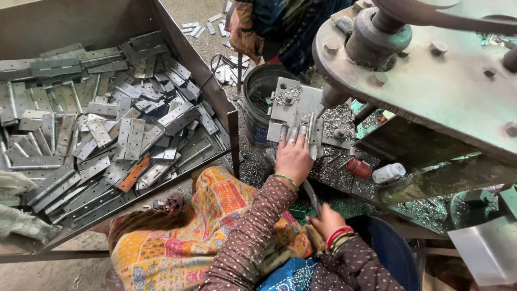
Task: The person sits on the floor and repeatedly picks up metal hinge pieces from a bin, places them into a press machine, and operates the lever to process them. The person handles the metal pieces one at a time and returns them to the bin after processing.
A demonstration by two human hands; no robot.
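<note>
My left hand lies flat on a grey metal hinge, its fingers spread and pressing it onto the jig plate of a drill press. The drill tip stands just right of the hinge's top. My right hand is lower, near my lap, and closed around a thin metal lever that runs up toward the machine. The heavy grey press head fills the upper right.
A big metal bin at left holds several loose hinges. A black bucket stands behind the jig. Another person sits at the top. A small red cylinder, a white bottle, metal shavings and a blue tub lie at right.
</note>
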